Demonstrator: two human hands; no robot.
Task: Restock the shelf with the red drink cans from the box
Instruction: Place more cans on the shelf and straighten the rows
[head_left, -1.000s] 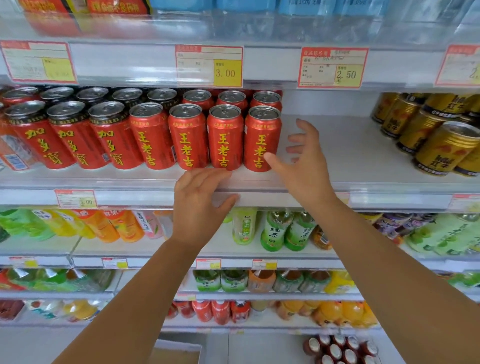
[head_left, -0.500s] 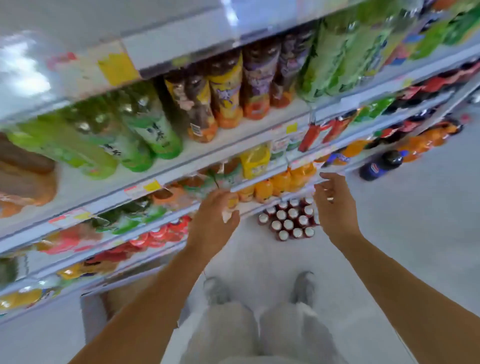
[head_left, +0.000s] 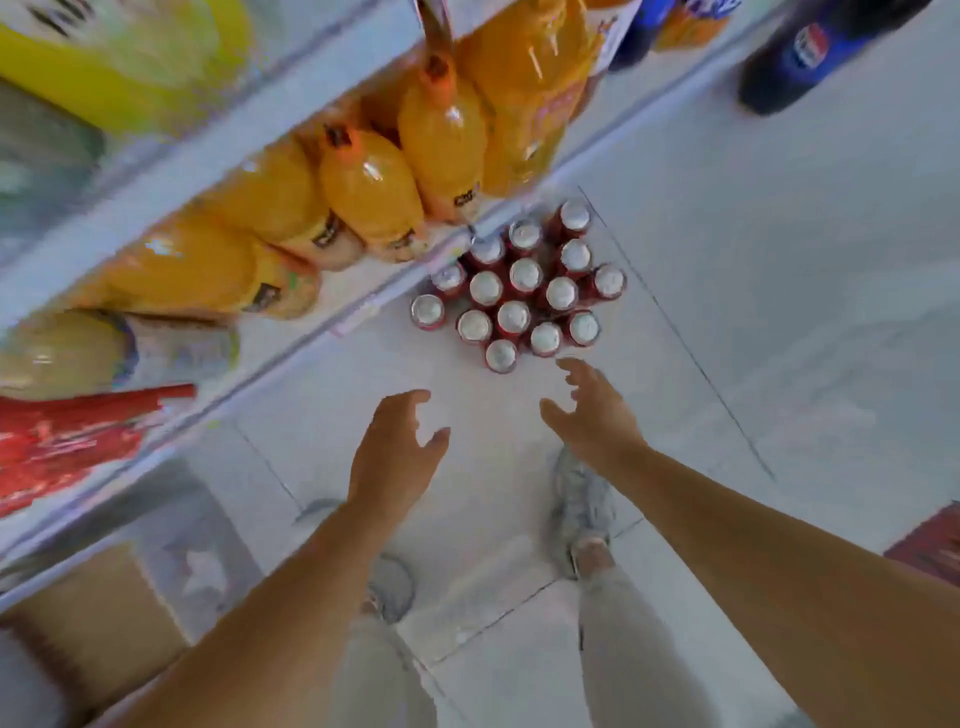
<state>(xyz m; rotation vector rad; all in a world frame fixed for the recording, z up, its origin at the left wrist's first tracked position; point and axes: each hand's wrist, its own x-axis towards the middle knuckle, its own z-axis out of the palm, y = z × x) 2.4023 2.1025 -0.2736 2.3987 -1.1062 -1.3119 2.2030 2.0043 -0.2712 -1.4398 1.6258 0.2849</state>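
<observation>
Several red drink cans (head_left: 519, 291) with silver tops stand upright in a tight cluster on the white floor, beside the bottom shelf edge (head_left: 332, 322). My left hand (head_left: 395, 452) hangs empty with fingers spread, below and left of the cluster. My right hand (head_left: 592, 410) is also empty with fingers spread, its fingertips just short of the nearest cans. A brown cardboard box (head_left: 88, 618) sits on the floor at the lower left, partly cut off by the frame edge.
Orange drink bottles (head_left: 374, 192) fill the low shelf above the cans. Red packs (head_left: 62, 436) lie on the shelf to the left. A dark cola bottle (head_left: 800, 52) stands at top right. My two shoes (head_left: 582, 509) are on the tiled floor.
The view has swung from the red-can shelf down to the floor. Both hands left the shelf and dropped toward the can cluster, now much closer and larger.
</observation>
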